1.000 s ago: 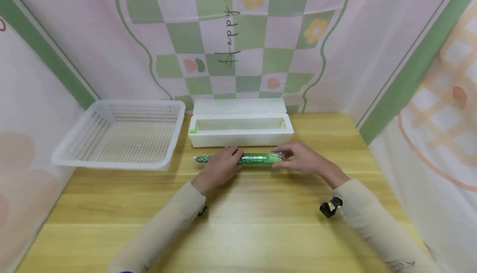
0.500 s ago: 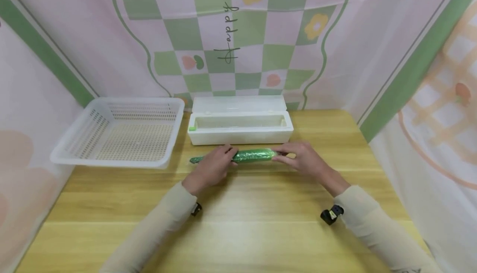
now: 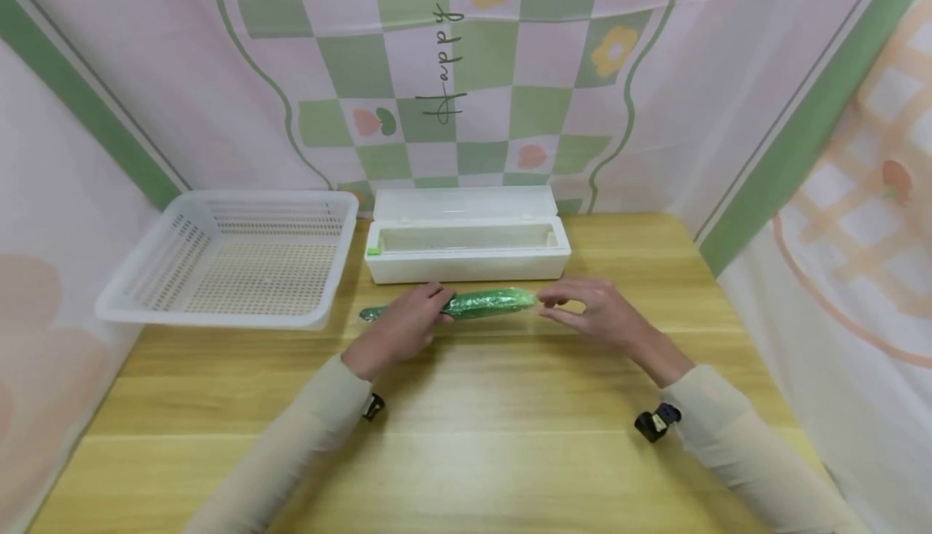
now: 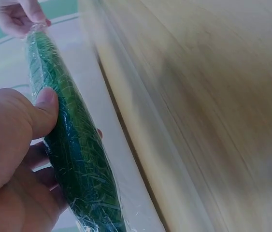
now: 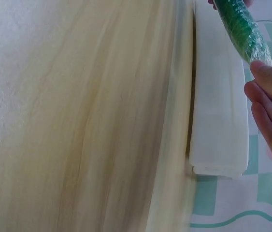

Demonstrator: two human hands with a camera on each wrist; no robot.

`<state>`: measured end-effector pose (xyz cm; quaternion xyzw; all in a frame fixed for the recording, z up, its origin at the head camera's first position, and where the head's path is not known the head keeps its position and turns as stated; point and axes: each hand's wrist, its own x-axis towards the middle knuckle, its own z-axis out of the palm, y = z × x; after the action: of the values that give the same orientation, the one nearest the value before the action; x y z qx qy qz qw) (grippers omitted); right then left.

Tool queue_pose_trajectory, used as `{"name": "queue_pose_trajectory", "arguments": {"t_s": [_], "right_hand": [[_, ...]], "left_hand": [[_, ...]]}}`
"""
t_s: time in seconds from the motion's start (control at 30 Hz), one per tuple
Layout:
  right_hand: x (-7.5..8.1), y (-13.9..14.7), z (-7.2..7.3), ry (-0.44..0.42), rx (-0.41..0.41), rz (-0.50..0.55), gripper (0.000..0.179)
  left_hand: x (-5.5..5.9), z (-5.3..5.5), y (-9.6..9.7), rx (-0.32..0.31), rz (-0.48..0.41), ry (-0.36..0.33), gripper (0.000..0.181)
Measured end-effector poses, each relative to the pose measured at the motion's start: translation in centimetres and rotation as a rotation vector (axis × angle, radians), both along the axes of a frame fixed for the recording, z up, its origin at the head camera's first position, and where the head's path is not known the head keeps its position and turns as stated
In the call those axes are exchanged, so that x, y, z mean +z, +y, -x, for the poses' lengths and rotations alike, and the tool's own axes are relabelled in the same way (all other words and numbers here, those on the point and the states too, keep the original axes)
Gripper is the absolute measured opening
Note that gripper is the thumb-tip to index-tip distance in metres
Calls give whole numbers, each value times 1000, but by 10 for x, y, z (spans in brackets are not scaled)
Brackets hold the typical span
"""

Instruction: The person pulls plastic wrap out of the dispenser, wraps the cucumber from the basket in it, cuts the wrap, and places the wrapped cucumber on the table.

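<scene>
A green cucumber (image 3: 488,303) wrapped in clear plastic film lies crosswise in front of the white box (image 3: 469,267). My left hand (image 3: 404,324) grips it left of its middle; in the left wrist view the thumb lies on the near side and the fingers curl round beneath. At the cucumber's right end, my right hand (image 3: 600,315) pinches the gathered plastic film (image 5: 267,57) between thumb and fingers. The cucumber's left tip sticks out past the left hand. Part of the cucumber is hidden behind the left hand in the head view.
On the left stands a white perforated plastic basket (image 3: 211,319). The long white box is at the back with its lid (image 3: 466,204) up and a small green piece (image 3: 374,252) at its left corner. A printed cloth (image 3: 480,121) hangs behind the wooden table (image 3: 466,453).
Both hands first lay on the cucumber close to the box. The left hand has moved left with the cucumber, whose right end now tilts slightly upward; the right hand has closed on the film end.
</scene>
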<state>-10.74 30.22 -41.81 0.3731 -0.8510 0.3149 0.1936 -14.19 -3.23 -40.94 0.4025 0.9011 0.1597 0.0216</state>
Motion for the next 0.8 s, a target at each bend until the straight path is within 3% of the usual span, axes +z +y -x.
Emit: {"name": "queue_pose_trajectory", "arguments": {"t_s": [0.1, 0.2, 0.3, 0.4, 0.47, 0.53, 0.63, 0.8], "right_hand": [[4, 0, -5, -173, -103, -27, 35], [10, -3, -9, -514, -221, 3, 41], [15, -8, -10, -893, -276, 154, 60], [20, -14, -9, -1139, -283, 340, 76], [23, -17, -8, -1206, -279, 405, 81], [26, -20, -5, -1220, -280, 427, 80], [28, -24, -2, -1195, -298, 397, 75], [28, -26, 1, -1135, -315, 341, 52]], "left_hand": [[0, 0, -1, 7, -1, -5, 31], [1, -1, -1, 18, -17, -5, 32], [1, -2, 0, 23, -50, 24, 32], [0, -4, 0, 26, -82, 74, 33], [-1, -4, 1, 29, -95, 112, 33], [-2, -5, 2, 33, -98, 146, 32], [-3, -6, 3, 32, -82, 178, 30], [-4, -7, 5, 29, -50, 163, 27]]}}
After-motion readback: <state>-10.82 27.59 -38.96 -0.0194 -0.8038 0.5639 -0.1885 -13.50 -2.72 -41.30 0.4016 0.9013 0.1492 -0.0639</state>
